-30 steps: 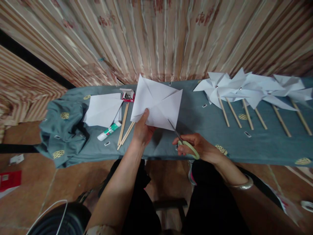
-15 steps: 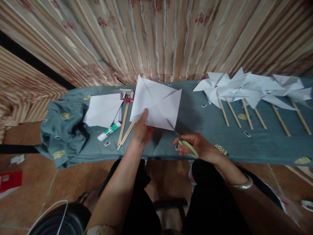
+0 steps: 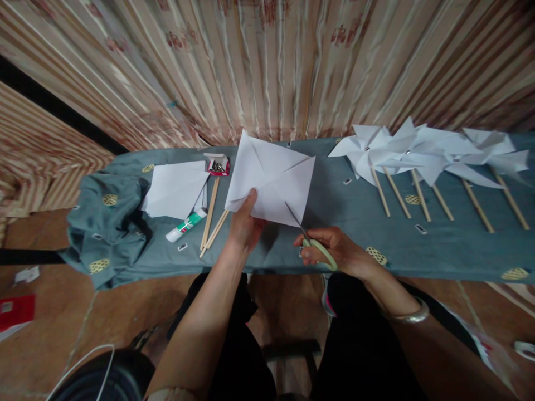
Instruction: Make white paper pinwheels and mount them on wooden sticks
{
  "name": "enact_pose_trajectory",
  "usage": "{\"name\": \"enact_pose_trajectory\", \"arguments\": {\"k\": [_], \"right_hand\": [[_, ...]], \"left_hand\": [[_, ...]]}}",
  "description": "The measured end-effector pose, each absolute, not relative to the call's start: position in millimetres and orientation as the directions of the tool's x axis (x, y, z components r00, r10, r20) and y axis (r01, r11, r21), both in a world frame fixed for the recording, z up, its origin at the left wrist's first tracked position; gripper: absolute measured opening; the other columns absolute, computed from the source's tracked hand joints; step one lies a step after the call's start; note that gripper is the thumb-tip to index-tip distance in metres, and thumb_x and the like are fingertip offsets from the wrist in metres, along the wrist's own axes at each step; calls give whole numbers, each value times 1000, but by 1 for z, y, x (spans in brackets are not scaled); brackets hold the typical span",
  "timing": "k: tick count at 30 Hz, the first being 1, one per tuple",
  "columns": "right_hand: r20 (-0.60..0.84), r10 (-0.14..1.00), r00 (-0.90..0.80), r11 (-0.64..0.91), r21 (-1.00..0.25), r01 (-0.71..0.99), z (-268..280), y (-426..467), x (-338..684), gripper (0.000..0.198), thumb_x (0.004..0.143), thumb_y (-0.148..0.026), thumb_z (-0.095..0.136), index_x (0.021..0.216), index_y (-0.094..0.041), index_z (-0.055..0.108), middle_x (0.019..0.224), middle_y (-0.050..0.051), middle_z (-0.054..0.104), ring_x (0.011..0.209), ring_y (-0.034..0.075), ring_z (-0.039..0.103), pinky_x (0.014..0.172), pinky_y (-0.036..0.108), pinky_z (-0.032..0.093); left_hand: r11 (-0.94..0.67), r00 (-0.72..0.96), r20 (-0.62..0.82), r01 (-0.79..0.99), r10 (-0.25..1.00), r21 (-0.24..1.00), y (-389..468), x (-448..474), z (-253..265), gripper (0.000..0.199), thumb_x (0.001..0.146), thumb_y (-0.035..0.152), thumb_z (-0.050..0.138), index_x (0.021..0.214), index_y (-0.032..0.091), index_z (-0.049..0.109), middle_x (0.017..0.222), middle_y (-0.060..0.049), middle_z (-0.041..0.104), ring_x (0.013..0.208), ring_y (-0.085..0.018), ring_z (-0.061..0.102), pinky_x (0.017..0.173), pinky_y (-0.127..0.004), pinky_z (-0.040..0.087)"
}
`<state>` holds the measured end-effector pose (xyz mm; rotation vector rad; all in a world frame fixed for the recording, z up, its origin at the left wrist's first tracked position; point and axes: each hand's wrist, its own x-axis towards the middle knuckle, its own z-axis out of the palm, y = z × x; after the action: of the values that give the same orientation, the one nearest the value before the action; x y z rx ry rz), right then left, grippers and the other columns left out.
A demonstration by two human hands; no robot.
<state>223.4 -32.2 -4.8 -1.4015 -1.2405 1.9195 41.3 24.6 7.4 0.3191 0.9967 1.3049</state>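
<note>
A square white sheet of paper (image 3: 276, 178) with slits running in from its corners is held above the table. My left hand (image 3: 246, 225) is closed on its lower left edge, thumb on top and fingers hidden underneath. In my right hand (image 3: 330, 245) is a pair of scissors (image 3: 320, 250) with pale green handles. The scissors' blades lie over the sheet's lower right part, near its corner; whether they have paper between them I cannot tell.
Left of the sheet lie a stack of white paper (image 3: 173, 189), a glue stick (image 3: 186, 224), several wooden sticks (image 3: 211, 214) and a small red box of metal pins (image 3: 218, 165). Several white paper pinwheels (image 3: 409, 147) on sticks lie at the right on the blue-green cloth (image 3: 355, 211).
The sheet has shifted slightly to the right and down, with my left hand on it. The scissors have hardly moved, so their blades now sit closer to the sheet's lower right corner.
</note>
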Motion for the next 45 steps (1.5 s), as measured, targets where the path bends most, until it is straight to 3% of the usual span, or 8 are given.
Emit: {"name": "enact_pose_trajectory", "arguments": {"k": [9,15,22,28,33,37,45], "right_hand": [[-499,785,-368,-481,-864,146,-5,-34,224,56,55,-58,86,87,-14,71,61,0,65,56,10,54,54,24,43],[-501,785,-363,-486,-863,141,-3,-33,223,52,55,-55,87,83,-15,71,59,-1,64,54,10,53,52,24,41],[-504,783,-364,-501,-858,112,-6,-33,223,50,53,-53,88,80,-15,71,55,-2,63,51,9,53,51,23,42],[-491,792,-362,-490,-866,103,-7,-33,222,50,55,-54,88,81,-15,72,57,-1,65,51,10,55,51,23,45],[-503,795,-337,-505,-858,90,-3,-32,220,49,52,-52,89,78,-15,71,57,-1,66,52,10,56,51,22,44],[-495,799,-340,-495,-864,95,-4,-33,220,47,52,-52,89,76,-16,70,56,-1,65,51,9,55,51,22,44],[-466,813,-349,-465,-880,94,-9,-33,221,46,57,-54,86,76,-16,70,57,-1,65,52,10,55,51,22,42]], "left_hand": [[310,-70,-454,-639,888,704,24,42,9,7,88,23,64,87,18,70,80,-1,76,71,-14,72,70,-24,58],[304,-64,-447,-646,892,700,24,41,7,12,87,23,66,97,17,71,85,-2,76,78,-16,73,76,-26,58],[304,-67,-453,-654,889,693,24,41,8,18,88,23,64,104,18,70,85,-1,77,76,-16,73,71,-24,59],[318,-50,-458,-652,888,688,22,43,9,11,89,22,64,96,17,70,80,0,76,67,-13,71,65,-22,58],[335,-44,-474,-651,879,682,20,47,8,21,84,23,70,103,16,69,80,-1,76,66,-14,71,63,-21,57],[343,-37,-480,-652,876,676,20,47,9,12,86,22,67,96,15,68,78,-1,75,64,-13,71,59,-20,56],[348,-22,-475,-651,880,674,19,47,9,18,84,24,69,100,14,68,78,-1,75,64,-13,70,62,-21,57]]}}
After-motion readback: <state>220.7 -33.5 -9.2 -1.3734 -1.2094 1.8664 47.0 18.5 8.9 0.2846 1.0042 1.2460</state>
